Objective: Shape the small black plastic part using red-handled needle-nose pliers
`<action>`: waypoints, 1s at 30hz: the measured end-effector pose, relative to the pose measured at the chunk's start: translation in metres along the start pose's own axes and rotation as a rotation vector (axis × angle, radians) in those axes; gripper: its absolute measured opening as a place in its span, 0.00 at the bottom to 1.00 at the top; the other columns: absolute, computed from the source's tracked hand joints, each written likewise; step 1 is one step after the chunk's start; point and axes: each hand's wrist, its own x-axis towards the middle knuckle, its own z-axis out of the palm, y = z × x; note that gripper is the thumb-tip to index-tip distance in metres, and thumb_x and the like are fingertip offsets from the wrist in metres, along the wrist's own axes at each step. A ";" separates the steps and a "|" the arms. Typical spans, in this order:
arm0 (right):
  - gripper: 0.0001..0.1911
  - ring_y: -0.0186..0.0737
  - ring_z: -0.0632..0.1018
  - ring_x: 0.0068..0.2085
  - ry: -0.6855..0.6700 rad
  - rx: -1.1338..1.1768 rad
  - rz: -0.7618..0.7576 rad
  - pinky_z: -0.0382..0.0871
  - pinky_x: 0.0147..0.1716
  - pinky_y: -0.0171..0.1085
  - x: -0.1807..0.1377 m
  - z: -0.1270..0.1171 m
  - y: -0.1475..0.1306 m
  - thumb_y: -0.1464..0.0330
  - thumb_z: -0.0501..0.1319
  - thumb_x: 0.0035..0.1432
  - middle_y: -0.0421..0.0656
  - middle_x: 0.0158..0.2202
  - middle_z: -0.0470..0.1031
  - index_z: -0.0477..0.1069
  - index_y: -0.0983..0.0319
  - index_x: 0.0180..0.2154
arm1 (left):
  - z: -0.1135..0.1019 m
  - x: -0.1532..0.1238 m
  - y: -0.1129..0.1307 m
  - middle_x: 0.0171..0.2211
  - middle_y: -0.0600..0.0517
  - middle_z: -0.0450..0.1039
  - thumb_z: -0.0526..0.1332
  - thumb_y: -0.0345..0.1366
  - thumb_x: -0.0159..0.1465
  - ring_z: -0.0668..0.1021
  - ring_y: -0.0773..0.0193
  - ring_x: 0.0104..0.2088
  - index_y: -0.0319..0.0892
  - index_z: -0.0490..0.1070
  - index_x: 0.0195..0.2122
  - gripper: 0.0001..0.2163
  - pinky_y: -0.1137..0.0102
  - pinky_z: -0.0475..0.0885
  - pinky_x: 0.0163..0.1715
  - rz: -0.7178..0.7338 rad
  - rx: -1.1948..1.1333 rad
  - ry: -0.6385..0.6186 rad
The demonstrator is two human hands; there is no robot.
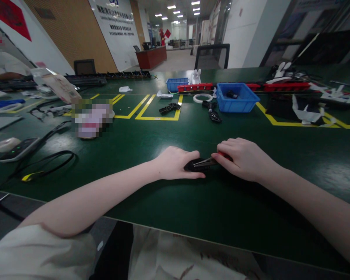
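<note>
My left hand [177, 163] is closed around a small black part [200, 168] just above the green table, its thumb and fingers on either side of it. What kind of part it is cannot be made out. From the right, my right hand [240, 157] grips slim metal pliers [205, 161] with a red handle mostly hidden in the fingers. The jaws point left and lie against the black part.
Beyond my hands are a blue bin [236, 98] with a black item inside, a white ring [202, 98] and black parts [169, 109]. To the left lie a blurred-out object [93, 120], a black cable [55, 161] and a small device [19, 149]. A person sits far left.
</note>
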 end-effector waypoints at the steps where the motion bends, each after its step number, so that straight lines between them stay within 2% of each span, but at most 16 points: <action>1: 0.19 0.38 0.69 0.28 -0.005 -0.003 0.002 0.59 0.30 0.38 0.000 0.000 0.001 0.60 0.47 0.64 0.43 0.26 0.70 0.64 0.60 0.25 | 0.000 0.000 0.000 0.25 0.55 0.72 0.53 0.56 0.63 0.73 0.67 0.22 0.41 0.65 0.35 0.20 0.75 0.57 0.21 0.000 0.000 -0.006; 15: 0.20 0.38 0.70 0.29 -0.026 0.038 0.020 0.61 0.31 0.38 -0.001 0.007 -0.008 0.59 0.45 0.65 0.44 0.26 0.71 0.65 0.61 0.26 | 0.004 -0.001 -0.001 0.26 0.55 0.73 0.51 0.58 0.62 0.74 0.65 0.23 0.42 0.65 0.36 0.22 0.72 0.58 0.22 0.060 0.102 0.041; 25: 0.21 0.39 0.70 0.29 -0.101 -0.020 0.016 0.60 0.31 0.40 0.000 0.001 0.002 0.58 0.45 0.65 0.44 0.26 0.71 0.65 0.61 0.26 | 0.003 0.000 -0.004 0.23 0.56 0.70 0.50 0.58 0.64 0.70 0.67 0.21 0.42 0.65 0.32 0.22 0.74 0.54 0.21 0.052 0.041 0.054; 30: 0.21 0.39 0.70 0.29 -0.083 -0.026 0.026 0.60 0.31 0.39 -0.002 0.001 0.005 0.58 0.45 0.65 0.43 0.26 0.71 0.65 0.61 0.26 | 0.001 -0.001 -0.004 0.21 0.56 0.68 0.51 0.58 0.63 0.69 0.68 0.20 0.42 0.65 0.31 0.22 0.74 0.54 0.20 0.036 0.014 0.056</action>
